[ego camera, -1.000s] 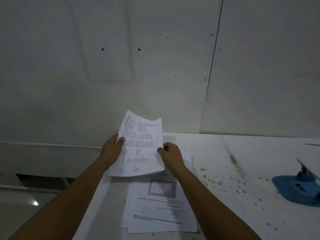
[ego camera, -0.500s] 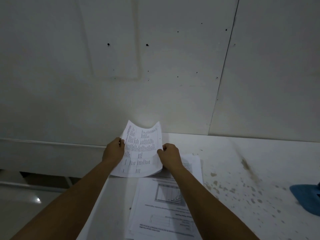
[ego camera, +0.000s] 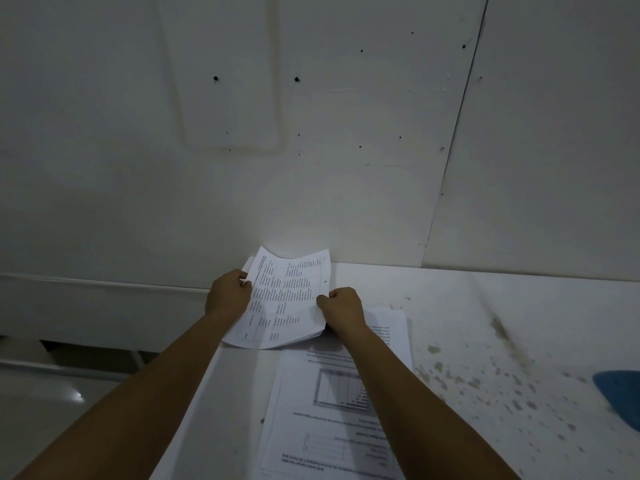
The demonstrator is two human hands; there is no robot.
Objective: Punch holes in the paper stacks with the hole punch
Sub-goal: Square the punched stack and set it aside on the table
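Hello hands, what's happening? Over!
Left hand and right hand grip paper stack, bottom edge on table. Blue hole punch far right, untouched. Nothing blocking.

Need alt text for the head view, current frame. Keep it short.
Two bare hands, left hand and right hand, grip a small paper stack by its side edges above a stained white table. More printed sheets lie below it; a blue object is cut off at right.

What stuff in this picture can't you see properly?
- Blue object, head view: cut off by the right edge.
- Print on the held stack: too small to read.
- Flat papers on the table: partly hidden under the right hand and forearm.
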